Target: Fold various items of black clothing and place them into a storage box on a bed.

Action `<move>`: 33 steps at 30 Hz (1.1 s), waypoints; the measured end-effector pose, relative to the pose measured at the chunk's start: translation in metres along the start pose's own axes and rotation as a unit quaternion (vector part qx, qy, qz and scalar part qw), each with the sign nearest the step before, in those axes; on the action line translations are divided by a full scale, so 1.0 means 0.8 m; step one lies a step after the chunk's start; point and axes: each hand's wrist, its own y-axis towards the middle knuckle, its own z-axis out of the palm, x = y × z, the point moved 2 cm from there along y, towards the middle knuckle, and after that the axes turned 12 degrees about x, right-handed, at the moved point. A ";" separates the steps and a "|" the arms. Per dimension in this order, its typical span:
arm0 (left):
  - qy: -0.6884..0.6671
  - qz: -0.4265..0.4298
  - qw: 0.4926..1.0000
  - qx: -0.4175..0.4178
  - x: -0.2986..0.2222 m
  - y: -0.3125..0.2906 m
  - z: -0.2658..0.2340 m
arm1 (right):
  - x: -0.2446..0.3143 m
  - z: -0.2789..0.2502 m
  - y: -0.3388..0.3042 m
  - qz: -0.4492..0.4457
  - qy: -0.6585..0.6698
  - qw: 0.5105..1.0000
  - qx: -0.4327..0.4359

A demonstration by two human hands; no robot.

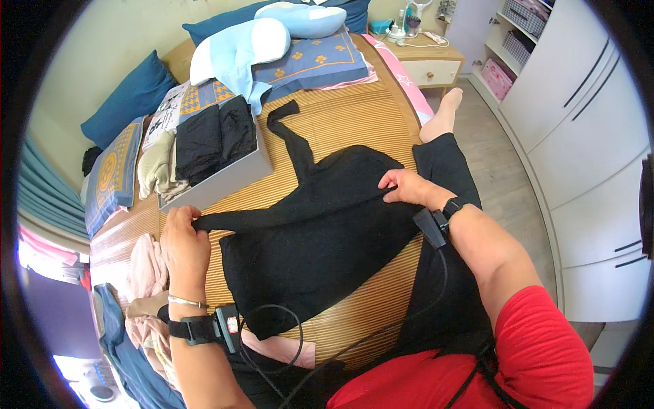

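Note:
A black long-sleeved top [320,245] lies spread on the bamboo mat in front of me. One of its sleeves stretches away toward the pillows, bent near its cuff; the other runs across the body of the top to the left. My left hand [185,249] pinches the end of that sleeve, close to the near corner of a grey box [225,178]. At the garment's right side, my right hand [409,189] grips a fold of the black cloth between thumb and fingers. Inside the box are folded black clothes [214,140] and a beige knit garment [160,167].
Pink and beige clothes [148,266] and blue jeans [116,341] lie along the left edge. A pale pink cloth [283,349] shows under my left forearm. Pillows [313,65] and a blue-and-white plush [238,51] are at the far end. Thin cables [368,330] hang from my wrist devices.

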 end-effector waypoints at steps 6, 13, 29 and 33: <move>0.012 0.005 1.000 0.008 -0.004 0.005 -0.004 | 0.019 -0.011 -0.015 0.167 -0.167 0.968 0.081; -0.046 0.032 0.998 0.006 -0.002 -0.039 -0.014 | 0.025 -0.032 -0.053 0.034 -0.190 0.980 -0.044; -0.009 0.050 0.971 0.234 0.015 -0.228 0.086 | 0.015 -0.007 -0.110 -0.025 -0.350 0.936 -0.011; 0.043 0.031 0.969 0.243 0.023 -0.239 0.092 | 0.017 -0.001 -0.117 -0.003 -0.384 0.923 0.011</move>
